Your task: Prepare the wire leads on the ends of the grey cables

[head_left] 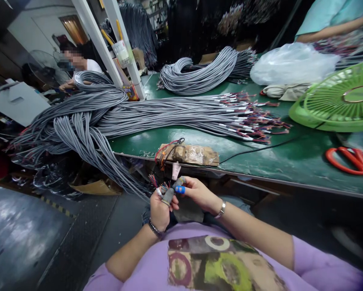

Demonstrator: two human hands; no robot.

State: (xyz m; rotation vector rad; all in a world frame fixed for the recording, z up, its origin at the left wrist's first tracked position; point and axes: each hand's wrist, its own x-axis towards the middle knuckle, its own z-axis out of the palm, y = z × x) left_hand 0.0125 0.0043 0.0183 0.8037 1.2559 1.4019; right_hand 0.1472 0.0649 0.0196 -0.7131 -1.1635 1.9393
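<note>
My left hand (159,211), with a grey finger cover on its thumb, is closed on the end of a grey cable. Thin coloured wires (153,181) fan out from that end, beside a white band. Close against it, my right hand (198,195) is closed in a pinch at the wire tips; it wears a grey finger cover and blue tape (179,189). The fingers partly hide the wires between them. Just beyond my hands, a wooden block (201,155) with a pale pink piece (176,171) sits at the bench edge.
A long bundle of grey cables (157,115) lies across the green bench (278,161) and hangs over its front edge. Coiled cables (199,74), a plastic bag (293,64), a green fan (336,99) and red-handled scissors (351,161) are also there. Two other people sit beyond.
</note>
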